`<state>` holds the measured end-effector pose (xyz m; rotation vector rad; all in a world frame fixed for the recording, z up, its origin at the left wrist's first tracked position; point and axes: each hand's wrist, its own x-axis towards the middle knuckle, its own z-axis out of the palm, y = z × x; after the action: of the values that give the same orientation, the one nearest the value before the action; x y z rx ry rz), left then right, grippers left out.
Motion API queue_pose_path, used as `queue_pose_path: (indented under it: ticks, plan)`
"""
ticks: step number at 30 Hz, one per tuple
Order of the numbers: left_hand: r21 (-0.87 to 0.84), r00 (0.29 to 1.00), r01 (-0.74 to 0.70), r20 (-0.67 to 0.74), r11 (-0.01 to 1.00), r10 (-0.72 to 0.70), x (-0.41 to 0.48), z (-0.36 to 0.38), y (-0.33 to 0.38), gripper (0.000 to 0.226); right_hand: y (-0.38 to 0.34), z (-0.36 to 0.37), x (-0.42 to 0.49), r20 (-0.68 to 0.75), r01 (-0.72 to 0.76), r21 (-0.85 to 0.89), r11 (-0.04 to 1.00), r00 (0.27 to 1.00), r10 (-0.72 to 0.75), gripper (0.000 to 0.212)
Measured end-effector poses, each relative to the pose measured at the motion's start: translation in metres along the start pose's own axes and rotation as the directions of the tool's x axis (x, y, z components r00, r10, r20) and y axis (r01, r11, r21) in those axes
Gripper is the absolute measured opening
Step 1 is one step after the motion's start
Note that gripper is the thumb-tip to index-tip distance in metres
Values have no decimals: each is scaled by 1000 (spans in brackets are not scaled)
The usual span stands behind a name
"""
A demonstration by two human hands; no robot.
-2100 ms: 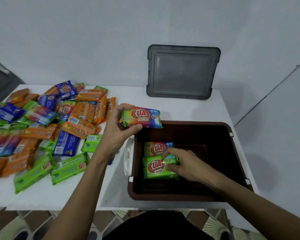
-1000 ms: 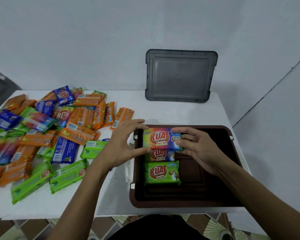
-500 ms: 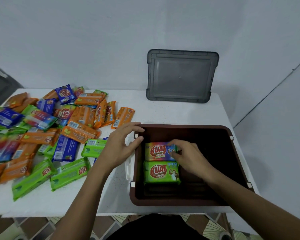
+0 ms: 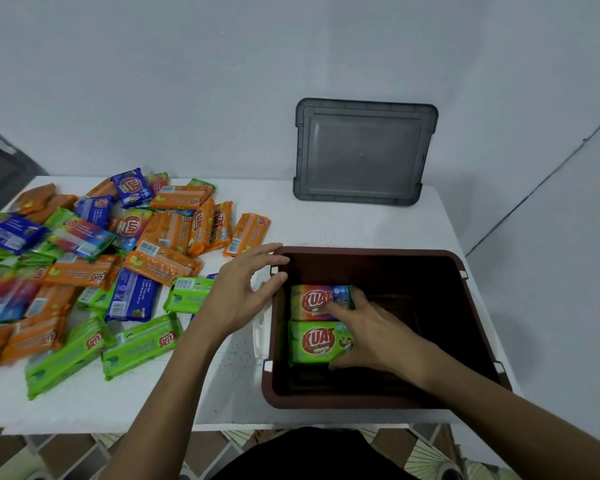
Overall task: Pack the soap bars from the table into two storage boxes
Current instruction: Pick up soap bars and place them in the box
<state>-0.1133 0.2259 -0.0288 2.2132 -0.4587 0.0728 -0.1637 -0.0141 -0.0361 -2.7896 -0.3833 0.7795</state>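
R hand (image 4: pixel 371 334) covers ends of both soap bars (image 4: pixel 312 303) in brown box (image 4: pixel 361 252). Soap pile (image 4: pixel 0 296) cut off at L edge, blurred there.

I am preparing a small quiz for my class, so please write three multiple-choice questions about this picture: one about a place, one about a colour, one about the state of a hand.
1. Where is the grey rectangular plastic lid?
A. flat on the floor
B. standing against the wall at the back of the white table
C. in the person's hands

2. What colour is the soap packet nearest the person inside the brown plastic box?
A. blue
B. orange
C. green

3. What is the left hand doing?
A. gripping an orange packet
B. open by the box's left rim, holding nothing
C. making a fist

Answers: 1 B, it leans on the wall behind the box. 2 C, its wrapper is green. 3 B, it is spread and grips nothing.
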Motion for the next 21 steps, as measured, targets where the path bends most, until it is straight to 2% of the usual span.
queue_pose_path:
  ticks: [6,14,18,21]
  plan:
    - [3,1000,1,7,1000,-1,0,-1,-1,32,-6,1,3,-51,9,47,999,999,-7,90]
    - [-37,1000,2,17,999,-2,-4,-6,-3,33,-8,-9,3,8,-5,33,999,1000,5,95]
    - [-62,1000,28,-4,998,-29,-14,-14,-11,37,-16,-9,0,37,-11,-196,981,999,18,100]
    - [-50,999,46,6,998,-45,-21,-18,-17,36,-28,-1,-1,-41,-25,-382,924,999,10,94]
